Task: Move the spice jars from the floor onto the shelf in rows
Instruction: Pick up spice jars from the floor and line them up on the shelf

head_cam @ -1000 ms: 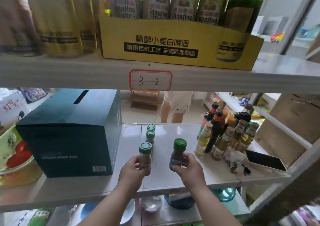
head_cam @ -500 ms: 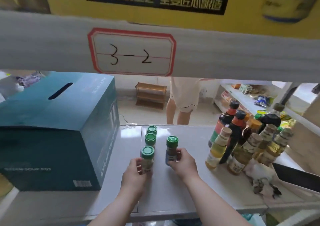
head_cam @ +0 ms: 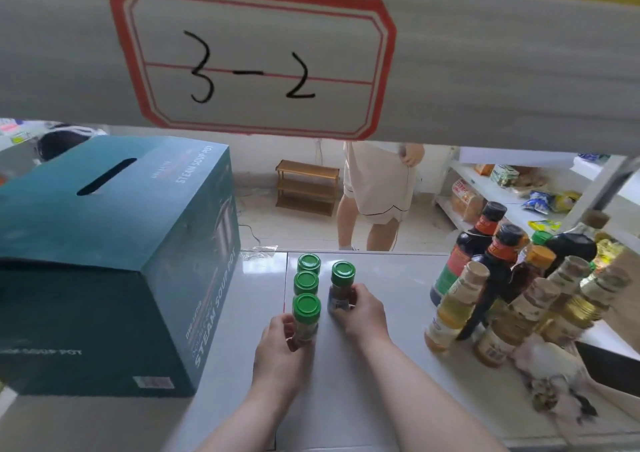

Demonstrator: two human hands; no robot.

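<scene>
Several green-capped spice jars stand on the white shelf [head_cam: 381,365]. Two jars [head_cam: 307,273] form a column toward the back. My left hand [head_cam: 280,341] grips a light-filled jar [head_cam: 306,316] standing right in front of that column. My right hand [head_cam: 360,309] grips a dark-filled jar [head_cam: 342,289], which stands to the right of the column, beside its middle jar. Both held jars rest upright on the shelf surface.
A large teal "Steam Soup Pot" box [head_cam: 114,264] fills the shelf's left side. A cluster of sauce and oil bottles [head_cam: 512,289] stands at the right, with a dark tablet [head_cam: 609,365] at the right edge. The upper shelf's edge with label "3-2" [head_cam: 256,57] hangs overhead. A person [head_cam: 377,195] stands behind the shelf.
Both hands carried their jars forward from the shelf's front edge to the jars at the back and set them down. My head moved closer under the upper shelf.
</scene>
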